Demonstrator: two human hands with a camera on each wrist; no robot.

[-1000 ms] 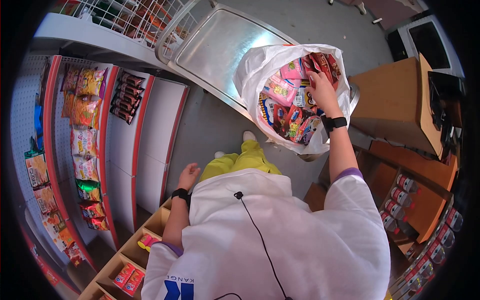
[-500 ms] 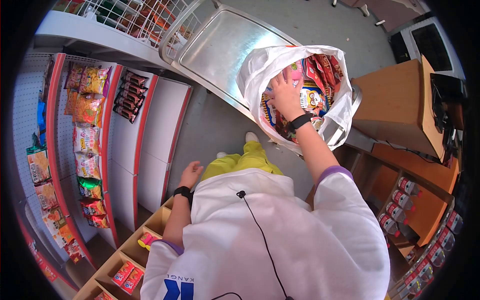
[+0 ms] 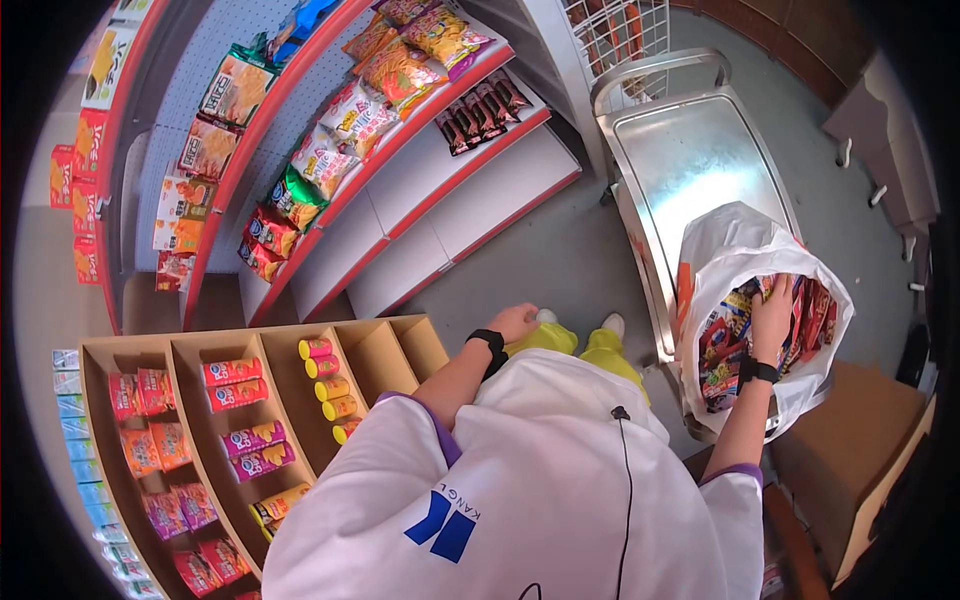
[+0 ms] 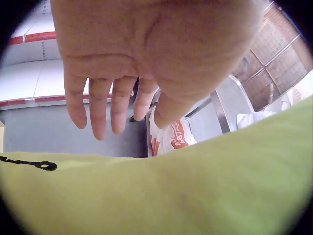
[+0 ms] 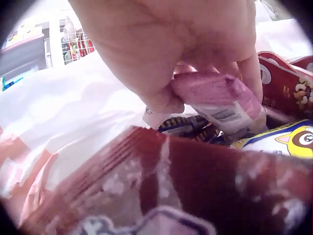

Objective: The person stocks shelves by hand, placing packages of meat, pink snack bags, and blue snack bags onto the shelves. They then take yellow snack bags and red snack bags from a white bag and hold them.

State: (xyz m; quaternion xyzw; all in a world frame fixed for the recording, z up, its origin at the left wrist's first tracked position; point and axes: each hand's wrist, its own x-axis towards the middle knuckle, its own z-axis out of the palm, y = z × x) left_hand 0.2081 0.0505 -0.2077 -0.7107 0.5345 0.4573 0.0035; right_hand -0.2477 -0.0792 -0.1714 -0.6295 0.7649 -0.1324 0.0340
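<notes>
Shop floor (image 3: 475, 268), fingers (image 5: 251, 76) gripping half-hidden pink packet (image 5: 215, 90)

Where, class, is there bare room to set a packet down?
On the cart's steel top, between its handle and the white bag; also on the lowest red-edged shelf, below the dark packets. It is crowded inside the bag, where snack packs lie around the right hand.

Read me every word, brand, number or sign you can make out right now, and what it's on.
"KANGL": white shirt.
"87", within red print otherwise unclear: white bag.
Too small or blurred to read: shelf snack bags, canisters, pink packet, other packets in the bag.
</notes>
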